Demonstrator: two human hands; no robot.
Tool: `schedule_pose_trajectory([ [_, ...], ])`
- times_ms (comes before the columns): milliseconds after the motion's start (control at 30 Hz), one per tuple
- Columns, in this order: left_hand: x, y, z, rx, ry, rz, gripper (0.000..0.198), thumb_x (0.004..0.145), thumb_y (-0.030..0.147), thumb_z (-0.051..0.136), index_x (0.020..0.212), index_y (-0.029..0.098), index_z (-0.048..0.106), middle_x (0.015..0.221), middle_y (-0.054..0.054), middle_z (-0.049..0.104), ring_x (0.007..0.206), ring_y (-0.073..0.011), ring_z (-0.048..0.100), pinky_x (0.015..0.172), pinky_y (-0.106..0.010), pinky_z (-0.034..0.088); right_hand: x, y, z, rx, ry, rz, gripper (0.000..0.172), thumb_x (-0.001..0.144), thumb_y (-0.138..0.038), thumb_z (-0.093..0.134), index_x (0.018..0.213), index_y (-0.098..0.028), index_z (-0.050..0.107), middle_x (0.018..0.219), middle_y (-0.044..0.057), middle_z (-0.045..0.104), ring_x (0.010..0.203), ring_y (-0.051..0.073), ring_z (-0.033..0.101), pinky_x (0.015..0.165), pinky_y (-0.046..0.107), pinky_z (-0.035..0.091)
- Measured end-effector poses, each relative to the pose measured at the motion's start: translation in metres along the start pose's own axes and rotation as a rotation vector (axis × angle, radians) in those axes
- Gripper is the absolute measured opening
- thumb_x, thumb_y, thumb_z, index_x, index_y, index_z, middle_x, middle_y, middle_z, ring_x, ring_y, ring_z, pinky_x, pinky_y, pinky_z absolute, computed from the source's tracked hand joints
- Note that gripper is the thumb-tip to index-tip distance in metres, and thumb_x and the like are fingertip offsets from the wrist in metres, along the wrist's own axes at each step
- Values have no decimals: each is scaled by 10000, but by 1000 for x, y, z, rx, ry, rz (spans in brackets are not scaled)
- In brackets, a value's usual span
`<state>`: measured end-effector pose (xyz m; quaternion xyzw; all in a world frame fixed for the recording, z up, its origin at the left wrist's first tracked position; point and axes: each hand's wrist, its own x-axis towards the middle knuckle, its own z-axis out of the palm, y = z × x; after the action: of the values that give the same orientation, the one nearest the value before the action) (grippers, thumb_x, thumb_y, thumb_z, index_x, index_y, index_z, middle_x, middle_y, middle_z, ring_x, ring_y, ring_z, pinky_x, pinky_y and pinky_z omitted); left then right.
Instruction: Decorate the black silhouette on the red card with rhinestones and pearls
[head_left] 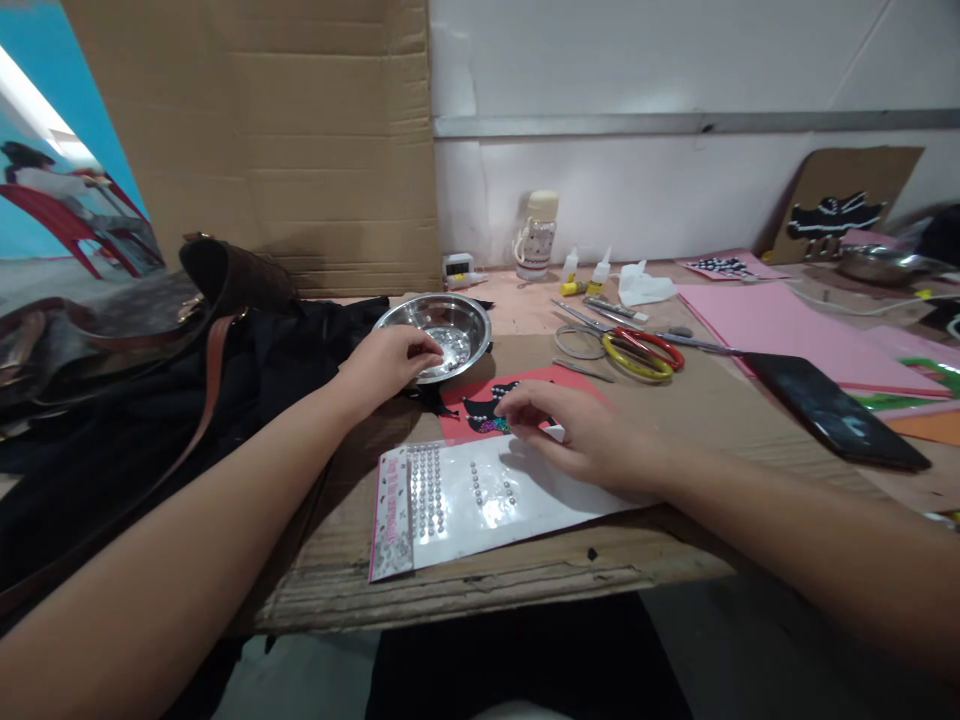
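My left hand (390,362) rests on the rim of a small steel bowl (450,330), with its fingertips curled together over the bowl's inside; what they pinch is too small to see. My right hand (577,432) lies over a red card (525,390) bearing a black cut-out shape (480,410), fingertips pinched together at the shape's edge. Just in front of it lies a white sheet of stick-on rhinestones (457,500), several rows still on it.
Scissors with red and yellow handles (637,352), glue bottles (585,272) and a small jar (537,235) stand behind. A phone (832,412) lies on pink paper (787,330) at right. A black bag with a brown strap (202,390) fills the left. Cardboard (300,140) leans on the wall.
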<state>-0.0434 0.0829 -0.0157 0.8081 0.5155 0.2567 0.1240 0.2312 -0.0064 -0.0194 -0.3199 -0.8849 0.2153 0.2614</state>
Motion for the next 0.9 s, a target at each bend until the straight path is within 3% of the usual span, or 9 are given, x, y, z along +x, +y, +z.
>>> schedule_pose_trajectory([
  [200,-3,12,-10,-188,153,-102,324,931,462,620,961,167,752,831,-54,759,739,-184,663,700,-300,512,1,1,1,3,12,-29,196,951,-168,537,1127,-170,623,966,72,706,816,167,656,705,294,535],
  [300,-6,24,-13,-503,212,-190,284,894,442,698,937,164,743,803,-38,739,699,-150,651,711,-288,546,1,-1,-1,-9,26,-33,199,942,-166,552,1127,-169,627,957,69,713,811,168,657,710,298,539],
  [400,-12,40,-9,-843,49,-259,272,809,389,808,962,168,764,866,-39,759,755,-145,687,800,-316,589,1,-1,-2,-16,61,-14,216,926,-149,572,1130,-187,632,993,69,730,837,172,673,744,308,551],
  [567,-26,62,0,-936,-253,-208,293,781,234,819,1069,189,790,985,-53,794,876,-170,723,877,-352,594,4,4,-1,49,175,81,156,942,-222,614,1094,-203,647,997,61,749,849,176,697,756,316,571],
  [733,-31,69,2,-970,-301,-155,284,851,186,757,1135,180,751,1071,-55,779,927,-152,708,895,-326,569,21,-2,-11,108,338,51,134,931,-202,648,1059,-195,688,1001,39,764,880,159,714,776,295,571],
  [900,-28,67,4,-1038,-272,-146,310,873,187,748,1180,155,717,1148,-75,760,937,-135,700,907,-298,558,43,-10,-27,-64,259,-108,89,932,-233,686,992,-188,734,921,26,774,816,156,706,744,291,554],
])
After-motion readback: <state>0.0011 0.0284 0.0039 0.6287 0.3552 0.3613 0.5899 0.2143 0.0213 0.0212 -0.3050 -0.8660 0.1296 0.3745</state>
